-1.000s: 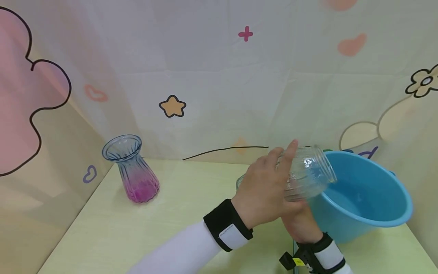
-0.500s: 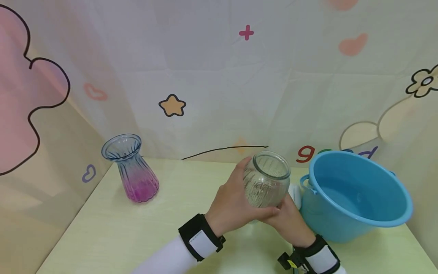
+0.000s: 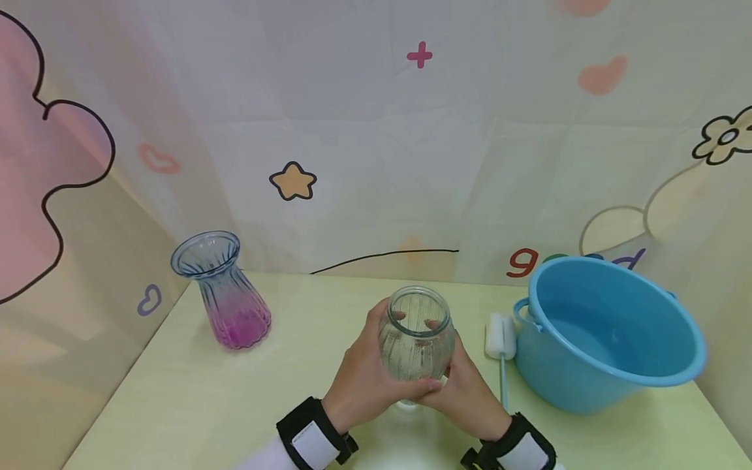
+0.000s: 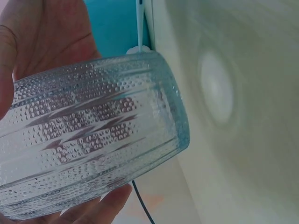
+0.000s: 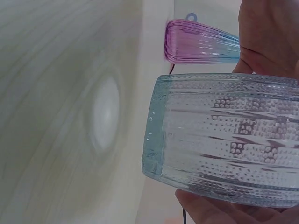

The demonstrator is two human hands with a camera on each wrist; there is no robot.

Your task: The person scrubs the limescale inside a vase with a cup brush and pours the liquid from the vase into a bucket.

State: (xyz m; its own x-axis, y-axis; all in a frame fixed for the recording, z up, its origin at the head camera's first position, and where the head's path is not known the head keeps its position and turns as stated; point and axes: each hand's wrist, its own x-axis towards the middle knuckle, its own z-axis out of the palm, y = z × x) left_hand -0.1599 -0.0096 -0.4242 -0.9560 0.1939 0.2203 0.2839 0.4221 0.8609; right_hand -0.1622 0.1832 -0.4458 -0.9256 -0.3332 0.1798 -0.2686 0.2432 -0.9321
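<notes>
A clear ribbed glass jar (image 3: 418, 349) stands nearly upright between both hands in the head view, its round mouth facing up. My left hand (image 3: 369, 369) grips its left side, and my right hand (image 3: 465, 391) grips the right. The thumbs meet at the near side, with fingertips showing through the glass behind. Small droplets or bumps cover the jar wall (image 4: 88, 126) in the left wrist view. Its thick base (image 5: 154, 126) hangs a little above the table in the right wrist view.
A blue bucket (image 3: 531, 365) stands at the right, with a white sponge brush (image 3: 501, 336) lying beside it. At the far left stands a blue-to-pink glass vase (image 3: 229, 297). A printed curtain (image 3: 364, 143) hangs behind the pale table (image 3: 194, 405).
Both hands have brought the jar left and toward me, away from the bucket. It has turned from lying sideways at the bucket's rim to nearly upright. The brush has come into view.
</notes>
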